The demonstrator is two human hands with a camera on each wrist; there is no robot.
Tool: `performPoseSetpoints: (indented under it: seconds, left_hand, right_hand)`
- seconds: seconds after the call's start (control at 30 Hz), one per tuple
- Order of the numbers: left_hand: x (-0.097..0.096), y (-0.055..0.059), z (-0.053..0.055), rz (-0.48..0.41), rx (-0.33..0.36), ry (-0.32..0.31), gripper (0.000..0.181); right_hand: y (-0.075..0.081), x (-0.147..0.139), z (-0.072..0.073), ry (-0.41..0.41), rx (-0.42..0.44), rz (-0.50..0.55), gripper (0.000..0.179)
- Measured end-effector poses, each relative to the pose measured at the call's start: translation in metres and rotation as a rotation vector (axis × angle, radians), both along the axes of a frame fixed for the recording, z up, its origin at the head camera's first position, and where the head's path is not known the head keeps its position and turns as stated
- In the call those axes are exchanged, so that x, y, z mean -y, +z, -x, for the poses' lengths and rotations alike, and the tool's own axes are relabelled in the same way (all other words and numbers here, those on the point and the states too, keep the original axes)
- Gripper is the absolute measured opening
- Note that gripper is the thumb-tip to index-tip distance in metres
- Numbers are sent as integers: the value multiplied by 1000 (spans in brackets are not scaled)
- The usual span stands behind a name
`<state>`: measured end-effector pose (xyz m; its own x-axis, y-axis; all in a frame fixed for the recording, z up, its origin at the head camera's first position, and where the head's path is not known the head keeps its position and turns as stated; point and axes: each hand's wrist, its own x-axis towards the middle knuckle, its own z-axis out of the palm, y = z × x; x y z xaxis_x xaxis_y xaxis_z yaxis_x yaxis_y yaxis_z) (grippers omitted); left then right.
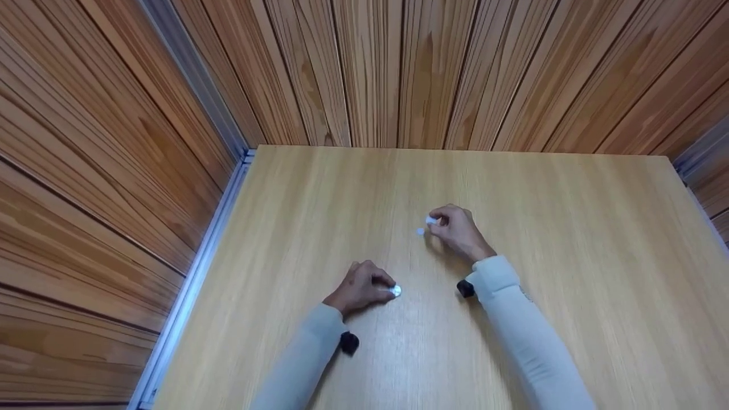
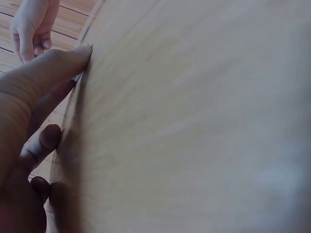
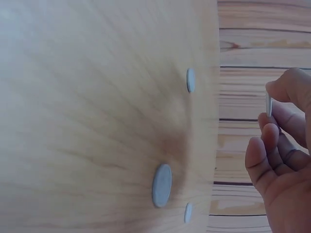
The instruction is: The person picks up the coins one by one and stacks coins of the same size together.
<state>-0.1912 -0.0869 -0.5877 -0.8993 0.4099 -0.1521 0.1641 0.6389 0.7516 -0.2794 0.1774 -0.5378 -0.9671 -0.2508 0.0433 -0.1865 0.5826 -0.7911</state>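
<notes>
Thumb and forefinger of my right hand pinch a small round white disc, raised above the tabletop in the right wrist view. Below that hand lies another pale disc on the table. Three flat discs show on the wood in the right wrist view, the largest-looking disc closest to the camera. Lower and to the left, my left hand holds a shiny white disc between thumb and forefinger, close to the tabletop. In the left wrist view the thumb hides most of it, and the other fingers curl near the surface.
A light wooden table spreads under both hands. Wood-plank walls rise behind it and at the left, with a metal rail along the left edge. A small black device sits at the left cuff, another device at the right.
</notes>
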Motion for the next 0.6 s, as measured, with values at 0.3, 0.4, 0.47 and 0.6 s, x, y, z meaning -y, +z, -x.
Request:
performPoseSetpoints:
  seconds: [0.3,0.4,0.47,0.6]
  left_hand:
    - [0,0,0,-18,-15,-16,18]
    - [0,-1,-1,-29,-11,-17,18]
    - [0,-1,-1,-33,-8,-14,18]
    - [0,0,-1,-33,-18,-12,18]
  right_hand:
    - [4,-4,-23,43,-94,46,25]
    - [4,-6,-31,42,-127,57,22]
    - [4,-6,-36,44,-160,54,21]
    - [5,-7,-44,47,-213,51,20]
